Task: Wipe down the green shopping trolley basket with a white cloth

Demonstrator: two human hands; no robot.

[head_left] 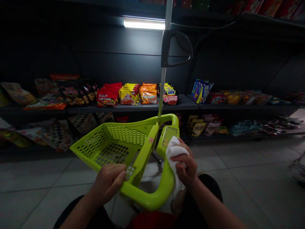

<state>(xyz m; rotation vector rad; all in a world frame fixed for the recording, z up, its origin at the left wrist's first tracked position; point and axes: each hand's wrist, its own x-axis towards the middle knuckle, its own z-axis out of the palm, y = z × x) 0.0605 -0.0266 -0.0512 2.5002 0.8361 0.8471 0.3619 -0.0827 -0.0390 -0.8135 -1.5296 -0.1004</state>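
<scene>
A lime-green shopping cart (124, 127) with a latticed basket stands close in front of me. My left hand (108, 183) is closed around the near rim of the cart, left of its curved front bar. In my right hand (187, 163) is a bunched white cloth (175, 151), pressed against the right side of the green frame beside a small raised panel (168, 133). From the cart's far side rises a metal pole (162, 79) with a dark grey loop handle (177, 49). Part of the cloth hangs down along the frame.
Dark shelves (133, 108) hold noodle packets (128, 94), with more snack bags to the left and right. A lit tube (144, 24) hangs above. My knees flank the cart on the tiled floor (238, 181). Part of a wire cart (300, 168) shows at the right edge.
</scene>
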